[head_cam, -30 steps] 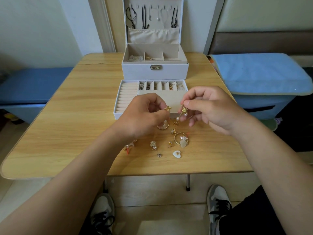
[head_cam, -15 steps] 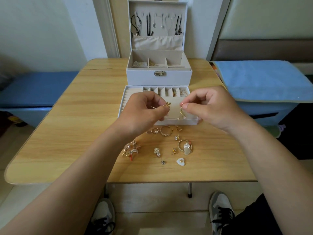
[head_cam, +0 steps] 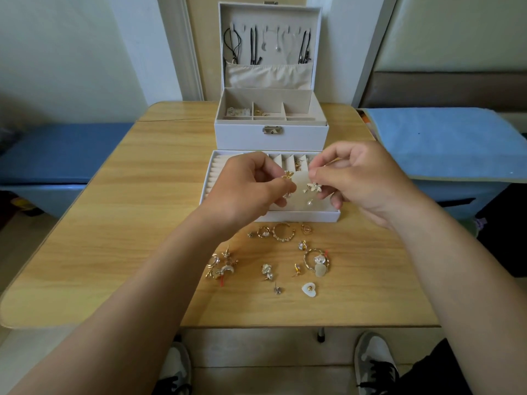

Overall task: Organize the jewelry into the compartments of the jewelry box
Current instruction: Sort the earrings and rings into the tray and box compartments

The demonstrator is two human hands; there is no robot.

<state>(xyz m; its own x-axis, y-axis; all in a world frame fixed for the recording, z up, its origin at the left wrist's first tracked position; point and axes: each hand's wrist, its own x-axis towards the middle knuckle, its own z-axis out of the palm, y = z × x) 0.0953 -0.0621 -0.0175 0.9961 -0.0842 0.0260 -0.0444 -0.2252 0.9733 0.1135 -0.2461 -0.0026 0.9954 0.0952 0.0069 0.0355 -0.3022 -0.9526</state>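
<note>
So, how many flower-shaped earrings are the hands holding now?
2. The left hand pinches a gold flower earring; the right hand pinches a paler flower earring, both over the tray. Fingers may hide others.

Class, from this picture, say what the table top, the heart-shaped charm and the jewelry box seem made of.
Table top: wood or wood-look laminate, satin; streaky grain lines.
Heart-shaped charm: probably shell or plastic; glossy white, gold centre.
Jewelry box: likely faux leather, matte pale grey outside; beige fabric-like lining.
</note>
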